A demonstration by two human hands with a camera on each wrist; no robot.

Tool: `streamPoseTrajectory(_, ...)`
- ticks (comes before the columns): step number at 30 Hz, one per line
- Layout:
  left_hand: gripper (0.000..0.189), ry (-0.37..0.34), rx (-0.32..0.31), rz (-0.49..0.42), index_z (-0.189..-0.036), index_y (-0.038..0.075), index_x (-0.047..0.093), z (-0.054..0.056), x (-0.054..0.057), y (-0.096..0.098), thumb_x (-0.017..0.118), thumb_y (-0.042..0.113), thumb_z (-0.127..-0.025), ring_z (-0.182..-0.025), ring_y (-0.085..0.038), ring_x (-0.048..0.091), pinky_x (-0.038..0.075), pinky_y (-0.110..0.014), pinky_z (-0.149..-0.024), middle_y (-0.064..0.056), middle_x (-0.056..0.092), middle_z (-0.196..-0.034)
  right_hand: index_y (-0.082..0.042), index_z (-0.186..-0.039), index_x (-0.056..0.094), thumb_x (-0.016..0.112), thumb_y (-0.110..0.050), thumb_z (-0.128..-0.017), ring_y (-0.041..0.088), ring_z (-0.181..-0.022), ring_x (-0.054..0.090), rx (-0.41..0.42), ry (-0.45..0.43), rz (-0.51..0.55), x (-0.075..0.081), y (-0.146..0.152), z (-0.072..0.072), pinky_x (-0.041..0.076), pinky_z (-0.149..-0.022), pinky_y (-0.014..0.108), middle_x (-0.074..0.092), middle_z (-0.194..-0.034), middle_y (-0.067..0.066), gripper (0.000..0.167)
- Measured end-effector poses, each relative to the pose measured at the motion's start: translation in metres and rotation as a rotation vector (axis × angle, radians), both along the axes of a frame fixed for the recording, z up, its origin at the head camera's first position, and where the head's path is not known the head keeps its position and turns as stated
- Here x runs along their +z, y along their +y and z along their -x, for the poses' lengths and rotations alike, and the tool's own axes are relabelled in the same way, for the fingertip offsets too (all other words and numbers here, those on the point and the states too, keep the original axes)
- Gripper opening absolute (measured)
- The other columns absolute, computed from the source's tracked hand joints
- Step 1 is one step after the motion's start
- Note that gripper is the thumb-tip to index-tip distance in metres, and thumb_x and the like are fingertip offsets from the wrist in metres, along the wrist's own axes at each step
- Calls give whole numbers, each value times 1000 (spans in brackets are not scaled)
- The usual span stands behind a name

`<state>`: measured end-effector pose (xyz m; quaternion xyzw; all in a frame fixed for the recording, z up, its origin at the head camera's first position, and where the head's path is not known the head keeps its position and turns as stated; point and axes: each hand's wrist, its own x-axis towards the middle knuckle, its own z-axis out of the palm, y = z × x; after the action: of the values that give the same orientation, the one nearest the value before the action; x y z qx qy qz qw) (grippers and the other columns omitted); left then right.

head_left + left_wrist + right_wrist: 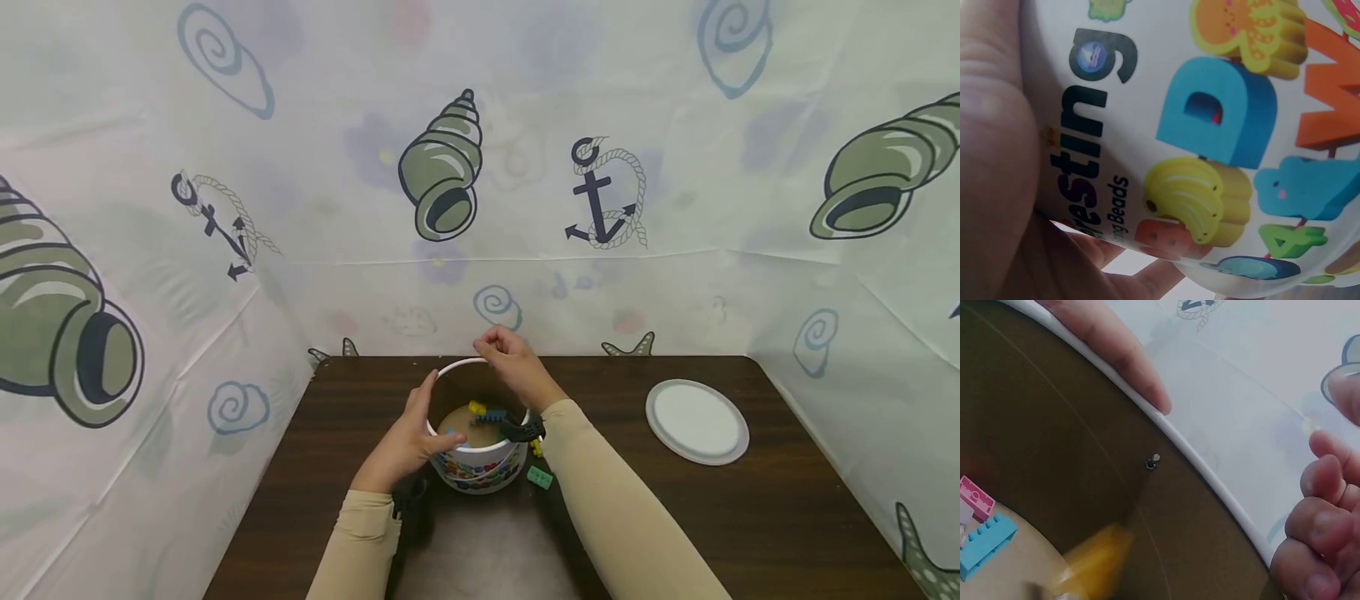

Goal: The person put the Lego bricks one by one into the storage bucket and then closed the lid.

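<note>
A white bucket [480,479] printed with colourful pictures stands on the table; several toy bricks lie inside. My left hand [405,442] holds it from the left, thumb over the near rim, fingers along the side. Above the far right rim is my right hand [513,362], its fingers loosely curled and the thumb apart from them. A blurred yellow brick [1097,562] is in mid-air inside the bucket, below that hand. At the bottom, the right wrist view shows a light blue brick [988,544] and a pink brick [977,498].
Just right of the bucket, a green brick [539,477] lies on the dark wooden table [322,500], with a yellow piece [537,448] close to the bucket wall. Farther right sits a round white lid [697,421]. A patterned white sheet [525,200] hangs behind and at both sides.
</note>
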<state>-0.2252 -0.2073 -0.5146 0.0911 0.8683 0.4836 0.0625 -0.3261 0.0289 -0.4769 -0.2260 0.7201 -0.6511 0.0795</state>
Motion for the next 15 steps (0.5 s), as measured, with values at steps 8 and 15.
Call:
streamPoseTrajectory(8, 128, -4, 0, -5, -178, 24, 5, 1, 1, 1, 92, 47, -87, -152, -53, 42, 42, -71, -118, -21, 18, -177, -13, -119, 62, 57, -30, -115, 15, -55, 33, -1, -54, 76, 3, 1, -3, 30, -54, 27, 38, -65, -6, 19)
streamPoseTrajectory(15, 128, -7, 7, -5, -178, 24, 5, 0, 0, 0, 93, 47, -87, -152, -52, 42, 42, -71, -118, -20, 18, -177, -12, -115, 62, 57, -26, -115, 12, -51, 31, -14, -42, 133, 2, 0, -4, 28, -50, 26, 37, -62, -6, 16)
